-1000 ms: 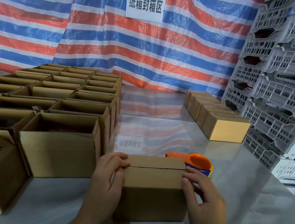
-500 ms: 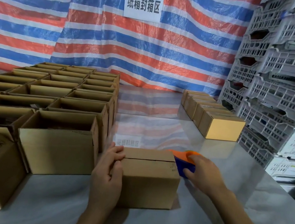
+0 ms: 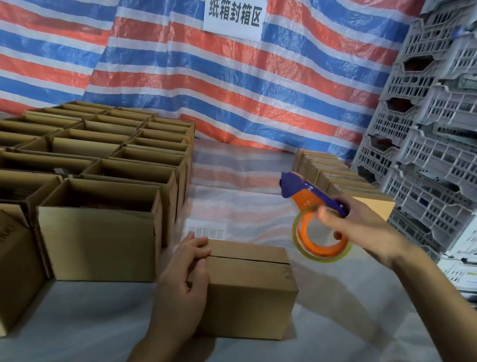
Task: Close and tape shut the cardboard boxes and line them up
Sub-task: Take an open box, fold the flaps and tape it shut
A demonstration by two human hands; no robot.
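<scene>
Head view: my right hand [image 3: 358, 225] has lifted the tape dispenser [image 3: 314, 217] off the table [image 3: 348, 329] and grips it in the air at 1 o'clock from the closed box [image 3: 250, 296]. My left hand [image 3: 185, 282] still clasps the box's 9 o'clock end; no tape shows on the seam.

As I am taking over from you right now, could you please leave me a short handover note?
Left hand grips the left end of the closed box on the table, pressing its flaps down.
Right hand holds the tape dispenser in the air, up and right of that box, apart from it.
Done: flaps folded shut; a row of closed boxes stands far right.
Left: tape the seam, no tape shows on it; add the box to the row; then the open boxes on the left.
</scene>
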